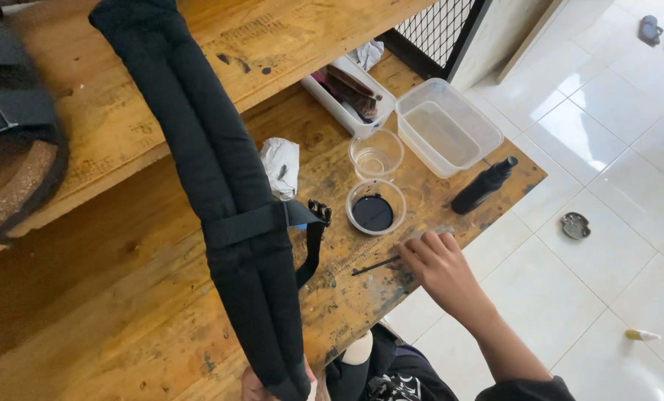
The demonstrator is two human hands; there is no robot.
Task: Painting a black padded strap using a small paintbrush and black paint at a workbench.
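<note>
Left hand [254, 386] grips padded strap [220, 186] | right hand [439, 263] pinches brush [375, 266] at table edge [391, 297]

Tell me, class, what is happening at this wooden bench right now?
A person stands at a stained wooden workbench. Their left hand holds up a long black padded strap by its lower end, so it stretches over the bench. Their right hand rests at the bench edge, its fingers on a thin black brush. Just beyond it sit a small cup of black liquid, an empty clear cup, a clear tub and a black bottle lying on its side.
</note>
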